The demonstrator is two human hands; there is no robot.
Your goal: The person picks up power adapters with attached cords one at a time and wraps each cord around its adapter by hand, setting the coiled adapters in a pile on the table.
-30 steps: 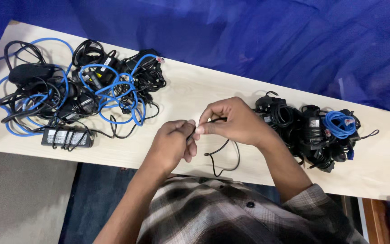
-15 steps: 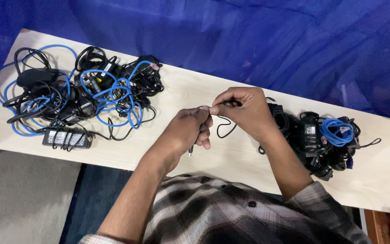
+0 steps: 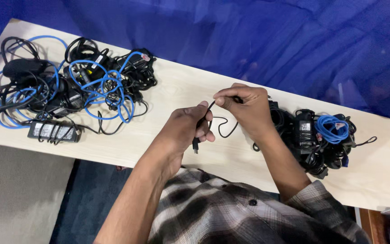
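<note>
Head view: left hand [image 3: 183, 129] and right hand [image 3: 244, 106] pinch a thin black cable [image 3: 224, 129] taut between them; bundled cords [image 3: 317, 138] sit at three o'clock.

Over the pale tabletop [image 3: 177, 86], the left hand [image 3: 183, 129] and right hand [image 3: 244, 106] pinch a thin black cable [image 3: 224, 131] that loops between them. A tangle of blue and black cords [image 3: 68, 86] lies well left of the left hand; a bundled pile of adapters [image 3: 317, 135] sits just right of the right hand.

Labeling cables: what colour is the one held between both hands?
Black cable, thin; head view, held by left hand and right hand.
</note>
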